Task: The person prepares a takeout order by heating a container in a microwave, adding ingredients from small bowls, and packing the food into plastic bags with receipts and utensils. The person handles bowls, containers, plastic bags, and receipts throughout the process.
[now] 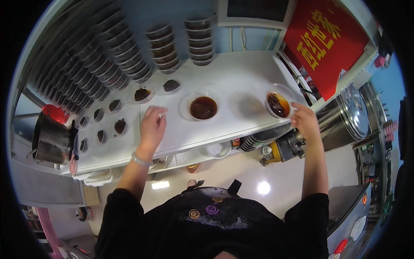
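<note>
My right hand [305, 123] pinches the rim of a clear plastic bowl [278, 105] near the right end of the white table. Dark sauce with orange oil lies in that bowl, which looks tilted. A second clear bowl of brown sauce [203, 107] stands at the middle of the table. To the left of it, my left hand [153, 126] hovers over the tabletop, slightly blurred, fingers loosely bent and apart with nothing visible in them. Just beyond it are a bowl with dark paste and oil [142, 94] and a bowl of dark paste [171, 85].
Tall stacks of filled plastic bowls [200, 42] line the wall side of the white table [255, 71]. Several small portions of dark paste [120, 126] sit at left, beside a steel pot [51, 139]. A large lidded steel pot [343, 113] stands at right. Below is a metal basin [219, 150].
</note>
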The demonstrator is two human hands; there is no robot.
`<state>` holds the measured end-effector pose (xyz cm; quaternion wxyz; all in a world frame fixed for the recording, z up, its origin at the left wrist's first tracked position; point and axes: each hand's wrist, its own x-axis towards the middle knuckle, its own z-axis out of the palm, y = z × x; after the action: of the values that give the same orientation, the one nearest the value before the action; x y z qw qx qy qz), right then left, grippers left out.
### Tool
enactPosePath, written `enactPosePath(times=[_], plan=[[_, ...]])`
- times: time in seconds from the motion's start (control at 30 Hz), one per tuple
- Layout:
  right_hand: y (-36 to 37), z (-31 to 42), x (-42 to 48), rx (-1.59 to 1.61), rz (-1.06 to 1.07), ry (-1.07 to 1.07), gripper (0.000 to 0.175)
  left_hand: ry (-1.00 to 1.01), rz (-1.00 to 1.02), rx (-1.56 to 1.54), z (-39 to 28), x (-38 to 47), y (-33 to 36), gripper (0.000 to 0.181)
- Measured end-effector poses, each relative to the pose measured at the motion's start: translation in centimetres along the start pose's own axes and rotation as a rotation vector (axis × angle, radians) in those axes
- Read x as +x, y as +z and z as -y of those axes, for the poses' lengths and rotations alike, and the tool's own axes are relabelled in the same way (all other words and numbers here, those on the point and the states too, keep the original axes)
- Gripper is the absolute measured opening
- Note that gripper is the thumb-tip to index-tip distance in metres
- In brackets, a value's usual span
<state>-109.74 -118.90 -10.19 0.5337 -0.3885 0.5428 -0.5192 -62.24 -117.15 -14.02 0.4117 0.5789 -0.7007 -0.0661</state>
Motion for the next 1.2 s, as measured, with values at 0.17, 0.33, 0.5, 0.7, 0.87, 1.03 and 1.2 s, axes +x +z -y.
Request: enactPosePath(times=[0.17, 0.33, 0.5, 0.7, 0.87, 1.03, 1.2], plan=[[8.5, -2.3, 8.0, 0.019, 0.063, 0.037, 0.029, 0.054, -0.007, 0.111, 4.7, 5.8, 2.4, 0.024], [14.6, -5.4, 11.8, 0.084, 0.125, 0.081, 0.017, 0.076, 0.016, 0.184, 6.6, 7.6, 4.3, 0.015], [16.5, -5.2, 9.5, -0.053, 0.051, 0.087, 0.043, 0.133, -0.025, 0.130, 3.5, 7.1, 2.0, 0.011], [10.9, -4.8, -2.8, 0.144, 0.571, 0.072, 0.071, 0.424, 0.259, 0.082, -7.0, 2.5, -1.0, 0.018], [6.3, -8.2, -11.2, 0.220, 0.338, 0.114, 0.062, 0.632, 0.683, -0.174, -14.2, -1.2, 5.4, 0.015], [-3.2, -16.6, -14.1, 0.283, -0.027, 0.381, 0.058, 0.679, 0.857, -0.308, -16.3, -6.4, 18.2, 0.029], [-10.6, -32.4, -11.9, 0.200, -0.371, 0.552, 0.059, 0.465, 1.149, -0.143, -12.8, -11.7, 32.1, 0.039]])
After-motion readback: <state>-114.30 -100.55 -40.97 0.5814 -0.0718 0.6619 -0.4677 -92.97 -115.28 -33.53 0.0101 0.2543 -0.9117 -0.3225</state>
